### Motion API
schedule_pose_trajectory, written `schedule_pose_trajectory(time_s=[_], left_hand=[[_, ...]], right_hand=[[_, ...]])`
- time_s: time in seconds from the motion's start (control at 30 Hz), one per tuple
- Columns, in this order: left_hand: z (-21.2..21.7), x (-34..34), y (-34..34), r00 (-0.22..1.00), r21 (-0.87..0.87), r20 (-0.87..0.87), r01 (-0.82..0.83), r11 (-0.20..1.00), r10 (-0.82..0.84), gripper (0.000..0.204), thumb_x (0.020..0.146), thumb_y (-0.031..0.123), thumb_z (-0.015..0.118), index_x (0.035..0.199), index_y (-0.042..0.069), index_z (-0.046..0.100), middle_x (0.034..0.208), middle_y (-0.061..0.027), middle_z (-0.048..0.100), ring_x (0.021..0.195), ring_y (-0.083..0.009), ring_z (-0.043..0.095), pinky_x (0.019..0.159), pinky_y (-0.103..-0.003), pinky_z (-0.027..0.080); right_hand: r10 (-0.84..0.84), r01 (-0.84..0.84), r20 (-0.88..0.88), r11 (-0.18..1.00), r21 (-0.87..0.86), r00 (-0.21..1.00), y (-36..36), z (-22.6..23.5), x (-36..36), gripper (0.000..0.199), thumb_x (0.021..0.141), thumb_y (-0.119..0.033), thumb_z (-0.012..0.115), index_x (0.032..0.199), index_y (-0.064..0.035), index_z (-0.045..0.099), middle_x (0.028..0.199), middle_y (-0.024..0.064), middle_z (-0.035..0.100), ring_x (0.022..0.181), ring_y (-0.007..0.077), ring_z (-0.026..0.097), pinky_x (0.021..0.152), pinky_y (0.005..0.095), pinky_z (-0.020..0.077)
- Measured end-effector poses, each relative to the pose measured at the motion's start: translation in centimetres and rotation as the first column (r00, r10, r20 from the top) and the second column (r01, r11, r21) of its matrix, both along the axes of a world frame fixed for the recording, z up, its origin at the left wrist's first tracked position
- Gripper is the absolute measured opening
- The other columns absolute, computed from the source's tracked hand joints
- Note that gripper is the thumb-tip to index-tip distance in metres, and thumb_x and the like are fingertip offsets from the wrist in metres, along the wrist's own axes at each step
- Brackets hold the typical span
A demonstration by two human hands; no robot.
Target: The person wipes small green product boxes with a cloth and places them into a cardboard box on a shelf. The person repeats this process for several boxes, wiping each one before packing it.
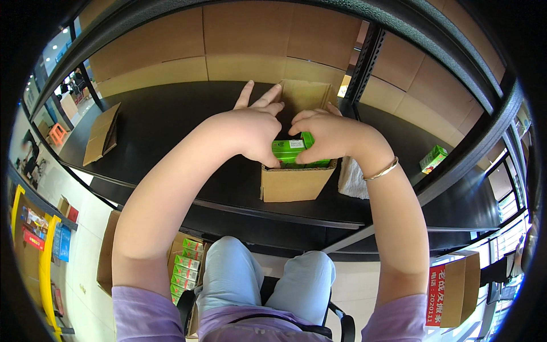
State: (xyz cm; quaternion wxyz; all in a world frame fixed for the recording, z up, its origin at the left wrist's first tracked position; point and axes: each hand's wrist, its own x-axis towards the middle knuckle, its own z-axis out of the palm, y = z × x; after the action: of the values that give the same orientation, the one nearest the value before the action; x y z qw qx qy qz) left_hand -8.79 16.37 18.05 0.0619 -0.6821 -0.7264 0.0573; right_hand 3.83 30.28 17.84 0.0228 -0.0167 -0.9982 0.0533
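Note:
A small brown cardboard box (295,185) stands on the black shelf in front of me, its far flap raised. Green cartons (288,149) with a white label patch lie inside it. At the box's left side is my left hand (257,126), fingers spread, its thumb by the near-left rim beside the cartons. My right hand (327,135) reaches over the right side, fingers curled and thumb pressed against a green carton in the box. The fingers partly hide the cartons, so how many lie there is unclear. A white cloth (352,179) lies right of the box.
A folded cardboard piece (102,134) rests at the shelf's left end. Another green carton (433,159) stands to the right, beyond a metal post. Below left, an open carton holds several green packs (185,271). Large cardboard boxes (245,37) line the back. A box with a red panel (456,290) is lower right.

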Motion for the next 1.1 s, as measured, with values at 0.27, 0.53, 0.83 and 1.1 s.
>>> schedule_pose_trajectory(time_s=[0.27,0.53,0.83,1.1], left_hand=[[1.8,1.6,1.3,0.981,-0.261,-0.092,-0.192,0.946,0.174,0.038,0.065,0.041,0.067,0.084,0.009,0.067,0.105,-0.0099,0.056,0.124,-0.0249,0.032,0.101,-0.056,0.008],[2.4,-0.2,2.5,0.985,-0.051,-0.049,-0.167,0.985,0.165,0.042,0.063,0.04,0.07,0.09,0.008,0.066,0.123,-0.011,0.045,0.122,-0.0225,0.032,0.093,-0.041,0.024],[2.4,-2.9,4.6,0.977,0.028,0.033,-0.214,0.977,0.213,0.051,0.062,0.042,0.071,0.104,0.015,0.063,0.143,-0.0136,0.02,0.134,-0.0342,0.005,0.102,-0.056,0.009],[1.7,-4.4,7.1,0.95,-0.003,0.133,-0.286,0.958,0.284,0.055,0.06,0.043,0.072,0.108,0.016,0.062,0.143,-0.0105,0.021,0.134,-0.0353,0.007,0.097,-0.063,0.01]], right_hand=[[0.121,-0.117,0.024,0.984,-0.137,0.992,0.7,-0.8,-1.3,0.039,0.061,-0.02,0.067,0.091,0.0021,0.057,0.095,0.0135,0.054,0.09,0.028,0.053,0.076,0.0335,0.0439],[0.049,-0.074,-0.142,0.982,-0.176,0.989,2.2,-0.3,-2.1,0.041,0.062,-0.022,0.066,0.094,0.0005,0.055,0.094,0.0159,0.055,0.088,0.0304,0.055,0.076,0.0348,0.0445],[-0.013,0.0,-0.154,0.996,-0.087,0.988,3.8,0.6,-3.8,0.038,0.063,-0.021,0.064,0.093,0.0005,0.054,0.095,0.0149,0.054,0.089,0.0293,0.053,0.077,0.0343,0.043],[-0.06,0.068,-0.125,0.995,0.066,0.99,5.4,0.3,-5.6,0.04,0.062,-0.021,0.064,0.093,0.0023,0.055,0.096,0.018,0.054,0.092,0.0312,0.053,0.081,0.0347,0.0428]])
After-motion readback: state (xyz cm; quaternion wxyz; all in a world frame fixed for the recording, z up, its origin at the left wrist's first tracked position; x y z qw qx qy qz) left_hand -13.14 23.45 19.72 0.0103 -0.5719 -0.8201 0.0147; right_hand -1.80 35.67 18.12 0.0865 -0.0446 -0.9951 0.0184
